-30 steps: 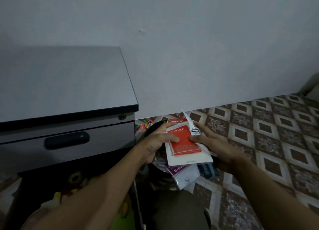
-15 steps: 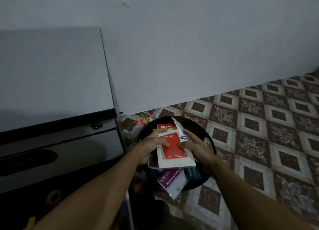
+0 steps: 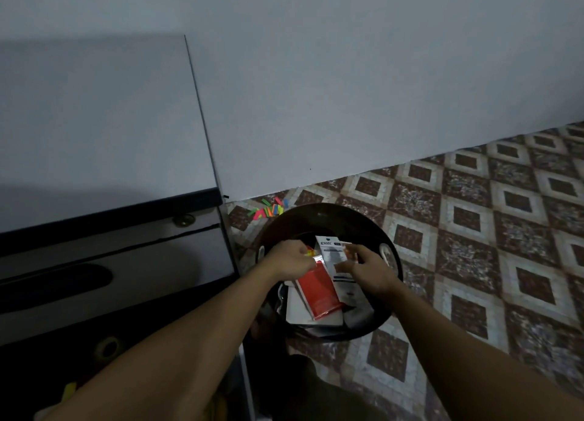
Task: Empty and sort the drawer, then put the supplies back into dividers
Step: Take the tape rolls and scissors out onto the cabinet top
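A round black basin [image 3: 328, 213] stands on the tiled floor beside the cabinet. Inside it lie a white flat box [image 3: 297, 307], a red stationery packet [image 3: 319, 289] on top of that box, and a white pen packet [image 3: 331, 256]. My left hand [image 3: 289, 259] is closed on the top edge of the red packet, over small orange and yellow items. My right hand [image 3: 366, 269] rests on the white pen packet, fingers pressed down on it. Items under the stack are hidden.
A grey cabinet [image 3: 94, 136] with a dark-handled closed drawer [image 3: 110, 272] stands at left; an open lower drawer [image 3: 104, 351] shows dim contents. Colourful paper strips [image 3: 268, 210] lie on the floor by the wall [image 3: 347, 73]. Patterned tiles [image 3: 474, 247] extend right.
The stack of packets went from chest height down into the black basin. The purple packet under the stack is out of sight. The view swung right and down.
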`<action>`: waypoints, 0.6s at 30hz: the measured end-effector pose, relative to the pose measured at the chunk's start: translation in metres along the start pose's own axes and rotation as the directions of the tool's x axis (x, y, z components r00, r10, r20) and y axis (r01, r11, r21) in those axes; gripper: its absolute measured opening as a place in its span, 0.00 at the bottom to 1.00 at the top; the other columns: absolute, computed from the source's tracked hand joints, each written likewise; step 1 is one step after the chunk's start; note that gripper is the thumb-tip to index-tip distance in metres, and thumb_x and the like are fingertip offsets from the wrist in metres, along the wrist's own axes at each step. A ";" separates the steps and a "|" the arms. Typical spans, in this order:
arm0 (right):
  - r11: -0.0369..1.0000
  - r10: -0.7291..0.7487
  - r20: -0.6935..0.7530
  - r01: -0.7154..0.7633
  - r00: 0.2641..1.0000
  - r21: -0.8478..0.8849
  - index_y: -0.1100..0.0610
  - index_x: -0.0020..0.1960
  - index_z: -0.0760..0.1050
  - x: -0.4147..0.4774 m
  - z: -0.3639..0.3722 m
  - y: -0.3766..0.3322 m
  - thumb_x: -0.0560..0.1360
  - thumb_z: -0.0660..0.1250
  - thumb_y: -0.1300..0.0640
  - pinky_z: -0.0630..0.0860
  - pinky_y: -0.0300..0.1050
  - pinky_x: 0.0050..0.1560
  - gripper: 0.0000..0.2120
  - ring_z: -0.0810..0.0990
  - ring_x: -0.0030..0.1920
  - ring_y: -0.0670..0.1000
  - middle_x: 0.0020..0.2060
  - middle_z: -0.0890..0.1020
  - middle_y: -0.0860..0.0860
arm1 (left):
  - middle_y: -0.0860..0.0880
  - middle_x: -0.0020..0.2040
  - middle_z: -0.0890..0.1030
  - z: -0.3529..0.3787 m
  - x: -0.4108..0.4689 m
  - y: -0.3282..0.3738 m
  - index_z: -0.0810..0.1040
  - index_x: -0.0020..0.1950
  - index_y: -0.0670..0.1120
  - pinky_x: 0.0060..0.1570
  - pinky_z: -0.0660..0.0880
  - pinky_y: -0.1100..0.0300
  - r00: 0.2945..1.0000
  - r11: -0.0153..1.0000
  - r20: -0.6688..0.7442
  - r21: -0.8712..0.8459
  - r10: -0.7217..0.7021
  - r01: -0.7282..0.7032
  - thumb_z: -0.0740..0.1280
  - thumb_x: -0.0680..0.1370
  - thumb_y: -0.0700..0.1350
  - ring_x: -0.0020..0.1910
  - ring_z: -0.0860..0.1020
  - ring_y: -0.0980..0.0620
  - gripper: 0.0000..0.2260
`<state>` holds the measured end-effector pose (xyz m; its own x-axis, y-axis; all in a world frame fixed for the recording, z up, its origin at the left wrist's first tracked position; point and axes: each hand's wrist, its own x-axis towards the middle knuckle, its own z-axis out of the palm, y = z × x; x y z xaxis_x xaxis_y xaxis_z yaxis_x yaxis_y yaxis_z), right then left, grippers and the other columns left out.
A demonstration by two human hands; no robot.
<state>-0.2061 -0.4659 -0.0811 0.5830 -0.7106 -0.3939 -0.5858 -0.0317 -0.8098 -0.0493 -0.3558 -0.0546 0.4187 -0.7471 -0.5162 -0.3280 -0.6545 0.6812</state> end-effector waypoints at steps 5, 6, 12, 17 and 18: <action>0.998 0.022 -0.031 -0.024 0.999 -0.062 0.57 0.75 0.65 -0.012 -0.006 -0.013 0.76 0.70 0.56 0.75 0.44 0.48 0.29 0.77 0.56 0.52 0.64 0.77 0.56 | 0.51 0.61 0.78 -0.014 -0.034 -0.001 0.77 0.65 0.49 0.61 0.76 0.52 0.996 0.996 -0.027 -0.004 0.087 -0.088 0.66 0.79 0.51 0.60 0.77 0.51 0.16; 0.997 0.024 -0.034 -0.026 0.999 -0.078 0.57 0.75 0.65 -0.016 -0.007 -0.017 0.76 0.70 0.56 0.75 0.45 0.50 0.29 0.77 0.56 0.52 0.65 0.76 0.56 | 0.51 0.61 0.79 -0.018 -0.043 -0.002 0.78 0.64 0.49 0.61 0.76 0.51 0.993 0.994 -0.038 -0.017 0.110 -0.111 0.67 0.79 0.51 0.58 0.78 0.51 0.15; 0.984 -0.044 -0.027 0.038 0.999 -0.177 0.58 0.72 0.70 -0.053 -0.006 -0.056 0.77 0.68 0.56 0.77 0.53 0.58 0.24 0.75 0.62 0.56 0.67 0.75 0.56 | 0.53 0.55 0.80 -0.050 -0.114 -0.013 0.81 0.59 0.49 0.57 0.75 0.57 0.970 0.981 -0.156 -0.027 0.186 -0.192 0.70 0.78 0.50 0.55 0.78 0.55 0.11; 0.981 -0.103 0.108 0.119 0.989 -0.153 0.53 0.70 0.71 -0.098 0.017 -0.099 0.78 0.68 0.57 0.80 0.56 0.51 0.21 0.79 0.55 0.56 0.59 0.78 0.55 | 0.55 0.56 0.82 -0.075 -0.171 -0.045 0.83 0.56 0.53 0.62 0.74 0.56 0.951 0.977 -0.236 -0.025 0.201 -0.213 0.71 0.76 0.50 0.58 0.78 0.54 0.09; 0.980 -0.112 0.148 0.134 0.983 -0.148 0.52 0.69 0.72 -0.107 0.024 -0.107 0.78 0.68 0.57 0.80 0.55 0.51 0.20 0.79 0.55 0.55 0.58 0.78 0.55 | 0.55 0.55 0.82 -0.080 -0.182 -0.053 0.83 0.55 0.53 0.62 0.74 0.56 0.945 0.977 -0.258 -0.021 0.201 -0.213 0.71 0.76 0.50 0.57 0.79 0.54 0.08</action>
<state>-0.1920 -0.3698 0.0370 0.7218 -0.5905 -0.3610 -0.5793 -0.2302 -0.7819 -0.0401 -0.1757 0.0447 0.5486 -0.8075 -0.2167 -0.3923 -0.4775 0.7862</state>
